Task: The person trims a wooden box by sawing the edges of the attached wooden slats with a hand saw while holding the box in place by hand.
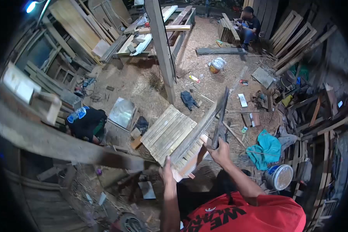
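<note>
My left hand [167, 174] is closed around the near end of a long grey wooden plank [195, 133], its thumb on top. The plank slants away from me over a slatted wooden top [168, 129] that looks like a small bench. My right hand [219, 153] grips a long, narrow dark piece [222, 118] that points up and away, close beside the plank. Whether this piece is wood or a tool I cannot tell. Under the plank, a row of pale wooden slat ends [191, 154] shows between my hands.
A wooden post [160, 50] stands ahead, and a thick beam [65, 141] crosses at left. One person [85, 121] crouches left; another [250, 25] sits far back. A teal cloth [265, 149] and a bucket [280, 177] lie right. Shavings cover the floor [205, 81].
</note>
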`<state>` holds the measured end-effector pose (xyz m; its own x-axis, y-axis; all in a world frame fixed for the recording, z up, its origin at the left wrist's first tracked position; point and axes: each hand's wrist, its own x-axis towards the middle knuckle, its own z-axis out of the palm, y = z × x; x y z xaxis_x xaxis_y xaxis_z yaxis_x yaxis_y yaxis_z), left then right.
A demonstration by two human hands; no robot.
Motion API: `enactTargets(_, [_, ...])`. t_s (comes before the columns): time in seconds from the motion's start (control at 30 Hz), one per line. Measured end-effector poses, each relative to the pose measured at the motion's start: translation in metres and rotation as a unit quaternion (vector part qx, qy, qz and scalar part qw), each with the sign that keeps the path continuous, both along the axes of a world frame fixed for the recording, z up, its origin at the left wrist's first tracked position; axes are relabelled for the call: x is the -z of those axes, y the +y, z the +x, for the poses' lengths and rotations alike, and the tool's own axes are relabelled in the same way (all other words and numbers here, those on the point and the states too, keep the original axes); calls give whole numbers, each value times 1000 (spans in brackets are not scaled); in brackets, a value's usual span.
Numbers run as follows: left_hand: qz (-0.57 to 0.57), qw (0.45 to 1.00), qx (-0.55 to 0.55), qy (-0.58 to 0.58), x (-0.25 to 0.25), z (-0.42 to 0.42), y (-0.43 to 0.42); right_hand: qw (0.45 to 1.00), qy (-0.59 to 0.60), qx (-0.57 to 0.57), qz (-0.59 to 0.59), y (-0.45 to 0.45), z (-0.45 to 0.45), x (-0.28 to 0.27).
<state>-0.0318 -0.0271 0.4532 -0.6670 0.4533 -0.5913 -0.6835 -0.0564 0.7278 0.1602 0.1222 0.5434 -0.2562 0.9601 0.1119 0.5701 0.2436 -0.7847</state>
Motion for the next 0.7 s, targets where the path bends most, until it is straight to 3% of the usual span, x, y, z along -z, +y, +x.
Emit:
enactTargets(0.07, [-40, 998, -22, 43, -45, 8, 15, 999, 22, 8, -22, 8, -1, -12])
enactTargets(0.27, [-8, 999, 14, 48, -110, -46, 98, 997, 58, 40, -19, 74, -43, -69])
enactTargets(0.47, [11, 993, 91, 74, -107, -52, 219, 992, 66, 104, 16, 163, -20, -77])
enactTargets(0.6, [28, 986, 158, 39, -147, -40, 274, 990, 5, 144, 1, 193, -3, -109])
enactTargets(0.7, [-25, 981, 188, 37, -151, -34, 321, 983, 73, 164, 27, 233, 13, -126])
